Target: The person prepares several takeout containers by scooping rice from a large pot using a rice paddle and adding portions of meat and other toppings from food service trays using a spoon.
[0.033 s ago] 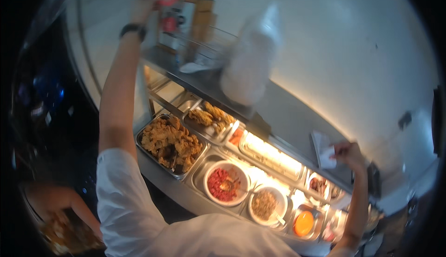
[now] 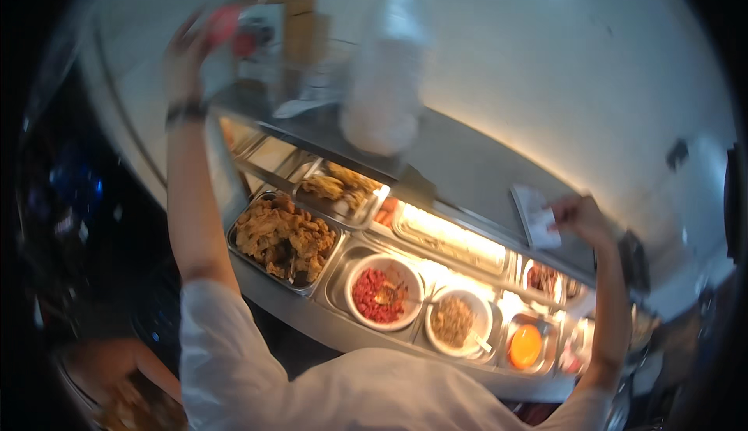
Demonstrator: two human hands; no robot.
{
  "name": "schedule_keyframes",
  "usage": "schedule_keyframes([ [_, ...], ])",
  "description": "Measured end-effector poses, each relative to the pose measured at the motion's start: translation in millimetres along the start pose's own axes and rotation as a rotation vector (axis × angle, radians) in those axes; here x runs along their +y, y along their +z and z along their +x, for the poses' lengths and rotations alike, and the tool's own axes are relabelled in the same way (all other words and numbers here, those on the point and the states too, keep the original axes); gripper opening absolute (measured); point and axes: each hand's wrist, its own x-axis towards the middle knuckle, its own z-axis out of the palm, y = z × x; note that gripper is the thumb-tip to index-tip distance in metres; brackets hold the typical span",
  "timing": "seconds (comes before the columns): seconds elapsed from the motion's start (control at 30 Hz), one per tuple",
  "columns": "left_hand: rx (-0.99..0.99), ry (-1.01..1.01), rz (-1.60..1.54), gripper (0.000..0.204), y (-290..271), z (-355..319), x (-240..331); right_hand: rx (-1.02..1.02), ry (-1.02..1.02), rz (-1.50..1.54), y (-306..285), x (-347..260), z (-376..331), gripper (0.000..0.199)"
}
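Note:
My left hand [image 2: 185,51], raised at the upper left beyond the shelf's end, is blurred. Its fingers are closed around a small pink-red thing [image 2: 223,24] whose kind I cannot make out. On the right, my right hand [image 2: 580,219] pinches the edge of a small white paper pad [image 2: 536,217] lying on the grey shelf [image 2: 467,166]. A wooden stand [image 2: 299,30] with another red item is nearest to the left hand. Beside the stand, a clear plastic bag of pale contents [image 2: 383,96] stands upright on the shelf.
Below the shelf are a tray of fried pieces [image 2: 284,232], a bowl of red chopped food [image 2: 382,295], a bowl of brownish food [image 2: 453,322] and an orange bowl [image 2: 525,347]. Another person's arm [image 2: 117,365] shows at the lower left. A pale wall [image 2: 530,49] rises behind.
My left hand has drawn left and slightly down with the pink-red thing, away from the wooden stand. My right hand stays at the paper pad. The whole view has shifted a little.

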Motion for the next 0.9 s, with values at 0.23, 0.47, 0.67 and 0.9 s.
schedule_keyframes([
  [0.23,0.294,-0.418,-0.129,0.035,-113,-356,98,-0.071,-0.092,0.248,-19,10,-1,0.02],
  [0.47,1.073,-0.441,0.549,0.032,-183,-526,223,-0.19,-0.049,0.256,-50,76,52,0.015],
  [0.67,1.209,-0.302,0.324,0.033,-208,-626,286,0.51,-0.492,-0.638,-79,71,161,0.025],
  [0.9,1.267,-0.345,0.259,0.028,-270,-698,280,0.156,-0.681,-0.293,-77,67,165,0.024],
])
